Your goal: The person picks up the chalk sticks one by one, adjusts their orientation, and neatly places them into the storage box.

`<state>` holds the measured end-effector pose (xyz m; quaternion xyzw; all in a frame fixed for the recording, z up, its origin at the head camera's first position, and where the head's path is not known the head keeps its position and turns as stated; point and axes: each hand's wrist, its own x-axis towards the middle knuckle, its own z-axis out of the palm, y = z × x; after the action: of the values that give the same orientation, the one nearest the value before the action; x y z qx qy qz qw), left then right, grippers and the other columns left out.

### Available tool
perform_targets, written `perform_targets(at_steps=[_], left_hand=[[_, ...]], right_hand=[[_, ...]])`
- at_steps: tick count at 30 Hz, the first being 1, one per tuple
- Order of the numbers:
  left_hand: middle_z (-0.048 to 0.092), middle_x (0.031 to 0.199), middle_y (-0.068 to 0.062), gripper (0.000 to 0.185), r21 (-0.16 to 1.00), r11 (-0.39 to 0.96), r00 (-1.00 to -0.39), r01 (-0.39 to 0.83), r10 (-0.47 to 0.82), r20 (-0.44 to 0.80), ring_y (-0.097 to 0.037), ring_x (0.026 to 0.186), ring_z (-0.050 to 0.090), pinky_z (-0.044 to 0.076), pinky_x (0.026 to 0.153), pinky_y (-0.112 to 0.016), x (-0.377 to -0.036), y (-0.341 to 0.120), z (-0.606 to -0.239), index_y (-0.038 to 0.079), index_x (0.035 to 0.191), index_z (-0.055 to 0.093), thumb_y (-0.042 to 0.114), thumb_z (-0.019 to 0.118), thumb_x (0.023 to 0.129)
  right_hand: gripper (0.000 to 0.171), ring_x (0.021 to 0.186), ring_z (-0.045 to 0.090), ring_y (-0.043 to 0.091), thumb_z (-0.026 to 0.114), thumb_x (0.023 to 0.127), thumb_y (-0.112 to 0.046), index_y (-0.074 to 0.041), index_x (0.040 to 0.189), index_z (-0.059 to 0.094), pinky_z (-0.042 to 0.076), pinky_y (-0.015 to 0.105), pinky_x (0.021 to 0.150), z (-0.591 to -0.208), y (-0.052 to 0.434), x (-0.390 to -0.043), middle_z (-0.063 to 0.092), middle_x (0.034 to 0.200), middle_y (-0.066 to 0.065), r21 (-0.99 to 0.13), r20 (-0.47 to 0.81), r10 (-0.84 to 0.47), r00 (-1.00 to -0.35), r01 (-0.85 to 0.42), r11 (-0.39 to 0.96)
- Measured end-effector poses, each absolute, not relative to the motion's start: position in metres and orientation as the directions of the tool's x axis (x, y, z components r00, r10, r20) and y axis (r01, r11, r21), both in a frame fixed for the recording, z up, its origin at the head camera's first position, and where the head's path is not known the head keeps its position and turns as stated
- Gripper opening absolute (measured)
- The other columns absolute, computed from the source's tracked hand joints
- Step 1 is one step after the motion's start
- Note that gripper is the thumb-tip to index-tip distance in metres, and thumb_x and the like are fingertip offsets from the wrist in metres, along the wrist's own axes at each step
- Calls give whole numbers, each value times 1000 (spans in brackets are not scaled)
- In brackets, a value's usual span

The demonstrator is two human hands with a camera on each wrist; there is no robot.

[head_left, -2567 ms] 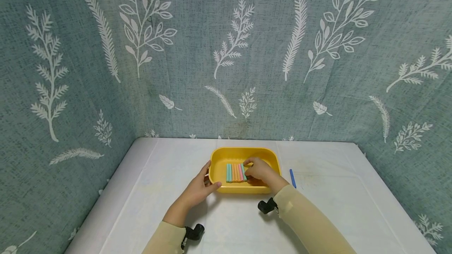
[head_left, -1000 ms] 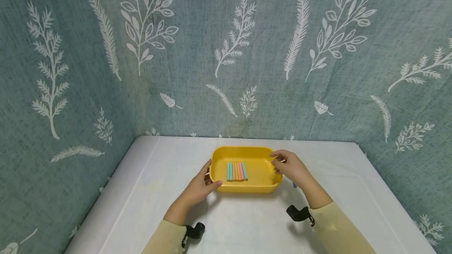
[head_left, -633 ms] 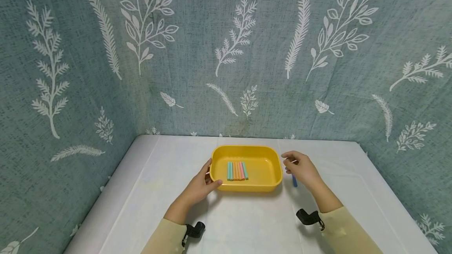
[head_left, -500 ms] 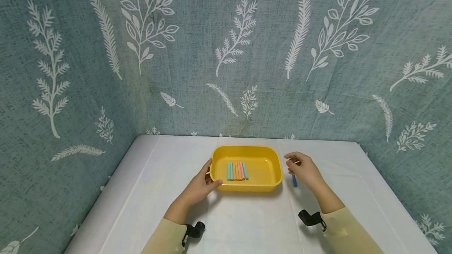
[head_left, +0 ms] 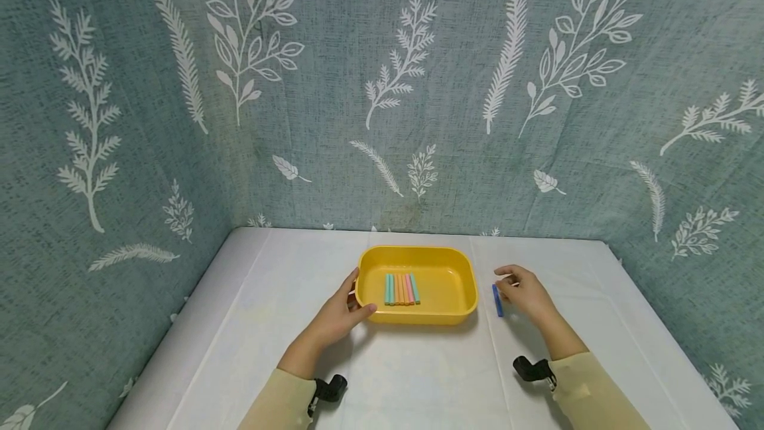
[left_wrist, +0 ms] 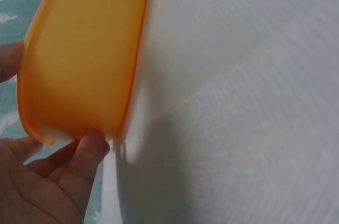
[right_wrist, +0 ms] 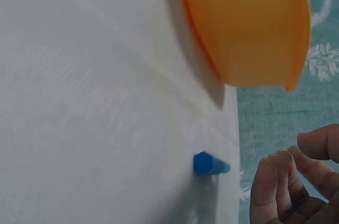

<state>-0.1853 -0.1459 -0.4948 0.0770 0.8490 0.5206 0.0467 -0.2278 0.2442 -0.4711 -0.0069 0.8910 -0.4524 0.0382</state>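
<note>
Left hand (head_left: 334, 320) grips the yellow tray (head_left: 459, 297) at its left near corner, thumb on the near wall, fingers curled over the rim. Tray sits mid-table on the white table (head_left: 418, 383), a row of coloured sticks (head_left: 400, 289) lying side by side in its left half. Right hand (head_left: 525, 292) is just right of the tray, fingers loosely curled and holding nothing, fingertips just beside the blue stick (head_left: 497, 300) lying on the table; contact not clear. Open table near, left and right of the tray; less room behind toward the leaf-print backdrop (head_left: 382, 85). Right wrist view shows only the blue stick's end (right_wrist: 210, 163), rest hidden. Left wrist view blurred, tray contents hidden.
</note>
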Motion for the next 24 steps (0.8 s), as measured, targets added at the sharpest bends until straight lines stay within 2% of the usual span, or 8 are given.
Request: perform_targets(at_steps=[9, 18, 24], left_hand=[[35, 156, -22, 89, 895, 436, -981, 93, 193, 8, -37, 133, 50, 45, 108, -46, -186, -147, -495, 7, 161, 15, 24, 72, 95], [35, 157, -21, 89, 894, 441, -983, 79, 185, -4, -36, 134, 50, 44, 109, -46, -186, -146, -495, 9, 161, 15, 25, 72, 95], [35, 157, -21, 90, 895, 438, -983, 84, 184, 3, -37, 134, 50, 44, 109, -46, -186, -146, -497, 9, 161, 15, 26, 72, 95]], right_hand=[[38, 71, 58, 23, 59, 100, -11, 6, 133, 55, 50, 35, 63, -478, 250, -230, 62, 93, 15, -774, -104, -65, -992, 40, 631], [41, 76, 63, 21, 60, 99, -12, 4, 136, 53, 56, 34, 64, -479, 250, -233, 65, 97, 15, -749, -186, -64, -980, 99, 655], [45, 75, 63, 20, 65, 96, -13, 4, 136, 52, 57, 33, 65, -481, 249, -240, 63, 96, 15, -692, -228, -44, -973, 129, 710]])
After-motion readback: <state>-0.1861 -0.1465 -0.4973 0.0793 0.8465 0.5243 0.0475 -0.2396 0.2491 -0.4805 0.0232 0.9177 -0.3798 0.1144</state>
